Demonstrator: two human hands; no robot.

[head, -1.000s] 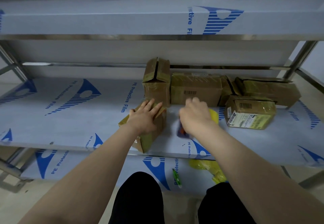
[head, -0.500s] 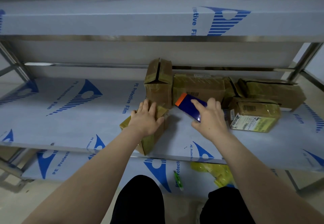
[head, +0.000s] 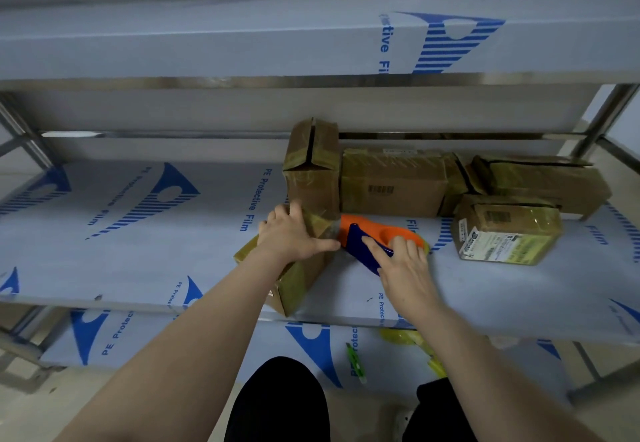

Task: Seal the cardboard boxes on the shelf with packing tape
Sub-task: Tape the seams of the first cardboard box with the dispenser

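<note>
A small taped cardboard box [head: 294, 279] sits at the front edge of the middle shelf [head: 138, 251]. My left hand [head: 294, 237] lies on its top with fingers spread, the thumb stretched toward the box's right end. My right hand [head: 403, 265] grips an orange and blue tape dispenser [head: 370, 237], whose front end meets the box's top right corner. A strip of clear tape [head: 329, 227] shows on that corner.
Several more taped boxes stand behind: an upright one [head: 311, 168], a long one [head: 391, 182], a labelled one [head: 505, 230] at right. A green utility knife [head: 355, 362] and yellow tape rolls [head: 405, 337] lie on the lower shelf. An upper shelf [head: 277, 43] overhangs.
My right hand brought the dispenser down and left, from lifted beside the box to against its top right corner. My left hand slid slightly right on the box top.
</note>
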